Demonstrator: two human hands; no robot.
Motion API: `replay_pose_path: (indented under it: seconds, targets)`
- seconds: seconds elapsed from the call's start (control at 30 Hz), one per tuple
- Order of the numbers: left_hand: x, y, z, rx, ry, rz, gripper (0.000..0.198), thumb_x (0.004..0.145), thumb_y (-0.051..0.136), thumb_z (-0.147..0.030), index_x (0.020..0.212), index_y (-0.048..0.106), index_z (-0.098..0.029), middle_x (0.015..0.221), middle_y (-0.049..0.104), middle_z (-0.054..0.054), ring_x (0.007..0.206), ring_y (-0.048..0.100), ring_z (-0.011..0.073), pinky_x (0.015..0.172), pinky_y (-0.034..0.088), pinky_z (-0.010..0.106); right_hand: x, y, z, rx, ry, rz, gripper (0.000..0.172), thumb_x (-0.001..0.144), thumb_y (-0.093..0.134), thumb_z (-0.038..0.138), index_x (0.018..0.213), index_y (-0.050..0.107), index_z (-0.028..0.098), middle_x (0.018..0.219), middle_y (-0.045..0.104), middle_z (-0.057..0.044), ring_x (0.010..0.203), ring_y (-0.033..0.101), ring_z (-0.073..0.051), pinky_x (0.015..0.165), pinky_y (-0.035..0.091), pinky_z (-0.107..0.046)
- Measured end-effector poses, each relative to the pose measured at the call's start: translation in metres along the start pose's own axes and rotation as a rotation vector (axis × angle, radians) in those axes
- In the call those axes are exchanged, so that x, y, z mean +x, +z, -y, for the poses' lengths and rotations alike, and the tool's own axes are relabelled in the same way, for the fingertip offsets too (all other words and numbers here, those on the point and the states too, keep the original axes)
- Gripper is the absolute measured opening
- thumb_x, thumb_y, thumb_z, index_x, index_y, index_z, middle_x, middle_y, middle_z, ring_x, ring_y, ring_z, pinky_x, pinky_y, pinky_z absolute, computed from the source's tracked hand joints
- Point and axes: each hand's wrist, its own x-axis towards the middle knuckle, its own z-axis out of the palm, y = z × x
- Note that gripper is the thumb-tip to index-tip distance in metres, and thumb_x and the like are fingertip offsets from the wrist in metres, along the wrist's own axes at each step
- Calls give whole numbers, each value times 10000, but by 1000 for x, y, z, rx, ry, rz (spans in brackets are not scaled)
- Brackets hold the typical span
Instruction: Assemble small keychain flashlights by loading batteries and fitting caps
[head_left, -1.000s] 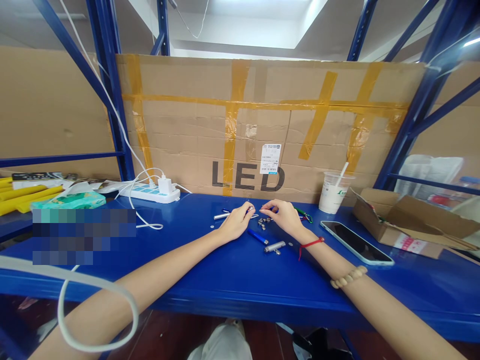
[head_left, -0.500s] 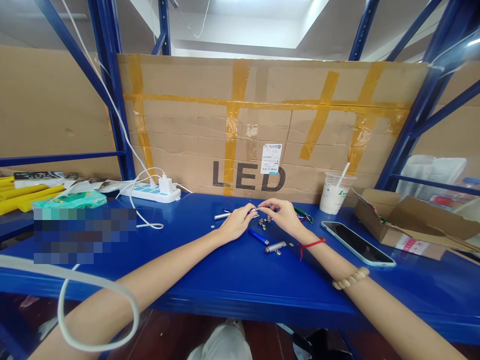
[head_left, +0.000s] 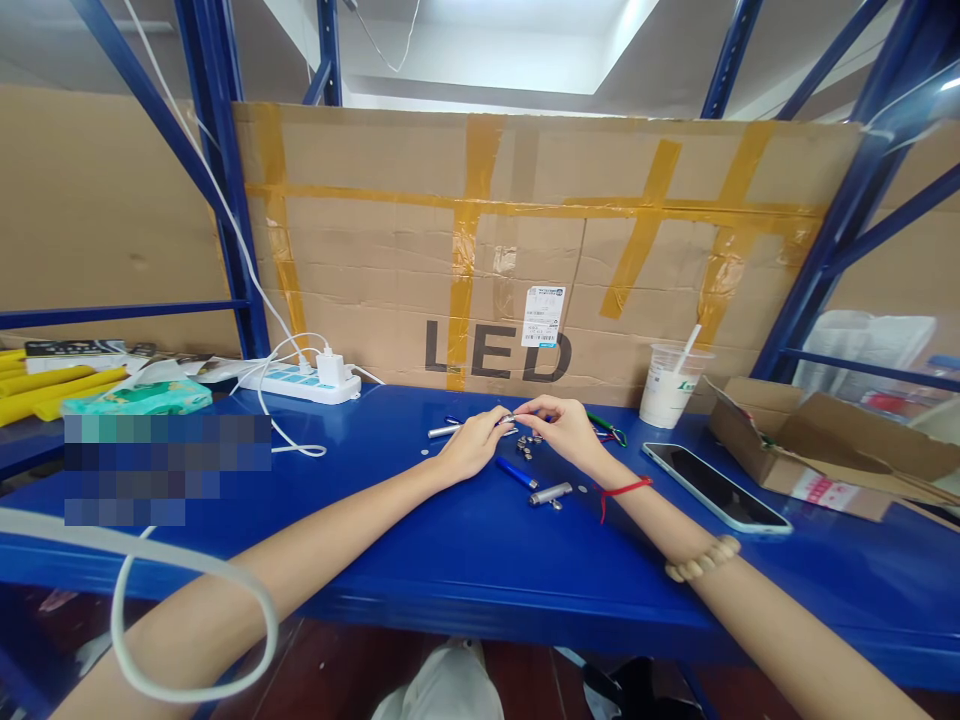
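Observation:
Over the middle of the blue tabletop, my left hand and my right hand meet at the fingertips. Both are closed in a pinch on a small shiny metal piece, too small to make out exactly. Just below the hands lie a blue tube and a silver metal cylinder with a small fitting beside it. Several tiny metal parts are heaped between the hands. A silver rod lies left of my left hand, its right end hidden. A green carabiner shows behind my right hand.
To the right stand a cup with a straw, a phone and an open cardboard box. A power strip with white cables sits at back left. A white cable loop crosses my left forearm. Cardboard walls the back.
Both hands stay in nearly the same place, still pinching the small metal piece. The view has shifted very slightly.

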Motion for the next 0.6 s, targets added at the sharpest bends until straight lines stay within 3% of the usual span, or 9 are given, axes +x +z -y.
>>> replay_pose_path:
  seconds: [0.43, 0.6]
  targets:
    - [-1, 1, 0, 9, 48, 1, 258, 923, 306, -324, 961, 534, -209, 876, 631, 13, 828, 602, 168, 706, 416, 241, -2, -1, 6, 54, 53, 24, 242, 670, 651, 360, 731, 694, 129, 535, 626, -34, 441, 517, -115, 446, 419, -234]
    - [-3, 0, -3, 4, 70, -54, 249, 913, 341, -298, 996, 557, -205, 929, 655, 21, 851, 613, 169, 736, 430, 239, -1, -1, 6, 86, 33, -2, 245, 646, 670, 370, 706, 703, 135, 631, 668, -55, 440, 514, -106, 453, 436, -241]
